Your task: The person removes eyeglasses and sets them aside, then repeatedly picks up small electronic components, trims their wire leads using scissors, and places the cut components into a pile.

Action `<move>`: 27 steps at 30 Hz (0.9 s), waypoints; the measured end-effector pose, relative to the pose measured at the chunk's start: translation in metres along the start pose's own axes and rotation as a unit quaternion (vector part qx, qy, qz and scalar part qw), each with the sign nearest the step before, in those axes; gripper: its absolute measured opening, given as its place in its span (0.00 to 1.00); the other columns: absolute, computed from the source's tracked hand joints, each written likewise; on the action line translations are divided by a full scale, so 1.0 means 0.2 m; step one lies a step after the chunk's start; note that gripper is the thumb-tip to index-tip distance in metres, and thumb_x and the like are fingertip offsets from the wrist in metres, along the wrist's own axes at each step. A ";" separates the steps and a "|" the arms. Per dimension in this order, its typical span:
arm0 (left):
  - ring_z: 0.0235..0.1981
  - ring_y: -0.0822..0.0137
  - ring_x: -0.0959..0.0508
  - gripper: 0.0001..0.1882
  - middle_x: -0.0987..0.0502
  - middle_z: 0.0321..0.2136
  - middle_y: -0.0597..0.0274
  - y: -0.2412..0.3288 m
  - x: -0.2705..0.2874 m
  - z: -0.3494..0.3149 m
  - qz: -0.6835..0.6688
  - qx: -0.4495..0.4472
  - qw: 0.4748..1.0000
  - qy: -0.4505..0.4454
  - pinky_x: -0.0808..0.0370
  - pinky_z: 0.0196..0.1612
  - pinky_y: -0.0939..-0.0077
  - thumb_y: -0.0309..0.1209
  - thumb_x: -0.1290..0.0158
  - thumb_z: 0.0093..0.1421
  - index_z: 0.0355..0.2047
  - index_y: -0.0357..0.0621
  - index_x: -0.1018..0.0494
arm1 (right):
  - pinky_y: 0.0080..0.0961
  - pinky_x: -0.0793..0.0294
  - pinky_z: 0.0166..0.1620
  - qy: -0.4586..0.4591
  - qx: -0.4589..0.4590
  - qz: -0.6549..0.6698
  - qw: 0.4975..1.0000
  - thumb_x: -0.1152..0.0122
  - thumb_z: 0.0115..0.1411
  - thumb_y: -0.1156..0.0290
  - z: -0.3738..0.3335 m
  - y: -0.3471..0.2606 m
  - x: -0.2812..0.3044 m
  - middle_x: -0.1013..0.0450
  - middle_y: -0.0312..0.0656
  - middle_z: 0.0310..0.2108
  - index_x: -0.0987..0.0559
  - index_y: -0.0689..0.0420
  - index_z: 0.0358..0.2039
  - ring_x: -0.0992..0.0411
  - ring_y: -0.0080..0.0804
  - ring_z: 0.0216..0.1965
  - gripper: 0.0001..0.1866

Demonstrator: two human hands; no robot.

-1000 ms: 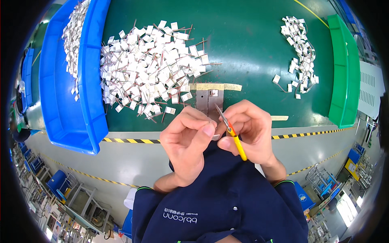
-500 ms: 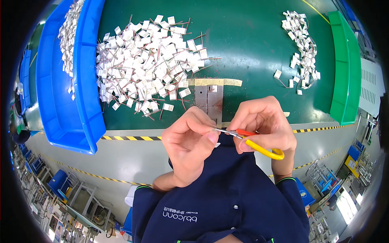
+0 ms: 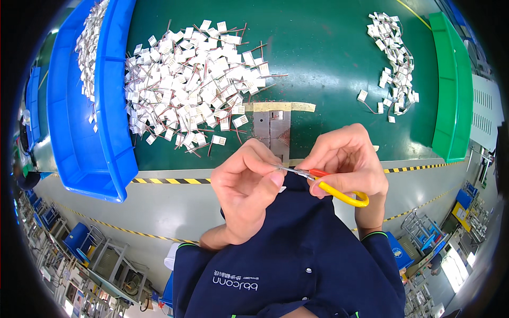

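Just past the table's near edge, my right hand (image 3: 344, 164) is closed around small scissors (image 3: 339, 193) with one red and one yellow handle. Their thin metal blades point left and reach the fingertips of my left hand (image 3: 246, 188). That hand is pinched shut; a bit of a small white connector (image 3: 282, 189) shows beneath its fingertips, the rest hidden by the fingers. Beyond my left hand lies a heap of white connectors (image 3: 196, 79) with short reddish-brown wires. Farther right is a smaller group of white connectors (image 3: 395, 58) with wires.
A blue bin (image 3: 114, 106) stands at the left, with more white pieces (image 3: 87, 53) beyond its near wall. At the right is a green bin (image 3: 448, 90). A metal plate (image 3: 279, 132) with tape (image 3: 297, 107) sits on the green tabletop (image 3: 328, 79).
The scissors' handles have shifted very slightly left and their red handle shows a little less. Both hands keep nearly the same pose and place.
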State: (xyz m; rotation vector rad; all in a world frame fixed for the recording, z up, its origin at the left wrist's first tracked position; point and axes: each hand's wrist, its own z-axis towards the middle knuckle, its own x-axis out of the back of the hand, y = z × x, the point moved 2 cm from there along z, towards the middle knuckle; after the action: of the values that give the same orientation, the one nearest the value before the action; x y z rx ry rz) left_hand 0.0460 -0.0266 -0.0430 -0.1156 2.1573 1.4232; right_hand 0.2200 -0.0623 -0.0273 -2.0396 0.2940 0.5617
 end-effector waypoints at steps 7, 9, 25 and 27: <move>0.24 0.69 0.34 0.08 0.35 0.21 0.61 0.00 -0.01 0.00 0.005 -0.001 1.000 0.002 0.34 0.31 0.75 0.24 0.46 0.49 0.20 0.40 0.36 | 0.08 0.42 0.14 0.013 0.016 -0.004 1.000 0.42 0.49 0.88 -0.01 0.00 0.00 0.23 0.44 0.23 0.23 0.70 0.31 0.31 0.14 0.16 0.07; 0.25 0.69 0.33 0.08 0.35 0.22 0.61 0.01 -0.02 0.01 0.007 0.003 1.000 0.003 0.34 0.31 0.75 0.23 0.46 0.49 0.20 0.40 0.36 | 0.08 0.42 0.14 0.010 0.034 -0.014 0.999 0.43 0.50 0.88 -0.02 0.00 0.01 0.24 0.44 0.23 0.23 0.70 0.32 0.31 0.14 0.15 0.07; 0.31 0.67 0.28 0.10 0.25 0.32 0.56 0.21 0.20 0.11 0.443 -0.268 0.851 0.091 0.32 0.36 0.77 0.18 0.41 0.47 0.32 0.34 0.27 | 0.09 0.33 0.26 0.518 0.194 -0.397 0.733 0.37 0.46 0.85 -0.10 -0.13 0.23 0.23 0.38 0.28 0.27 0.62 0.40 0.28 0.15 0.25 0.18; 0.34 0.65 0.28 0.13 0.26 0.35 0.56 0.23 0.15 0.14 0.468 -0.275 0.830 0.129 0.33 0.38 0.75 0.18 0.41 0.47 0.34 0.35 0.28 | 0.10 0.31 0.26 0.498 0.170 -0.404 0.748 0.39 0.47 0.85 -0.10 -0.13 0.25 0.23 0.39 0.28 0.28 0.62 0.41 0.25 0.18 0.26 0.18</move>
State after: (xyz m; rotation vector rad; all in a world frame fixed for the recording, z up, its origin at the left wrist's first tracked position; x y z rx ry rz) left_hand 0.0154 0.0252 -0.0287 0.6748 1.9833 2.6950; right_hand 0.2798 -0.0656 -0.0249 -1.6853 0.0740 -1.0933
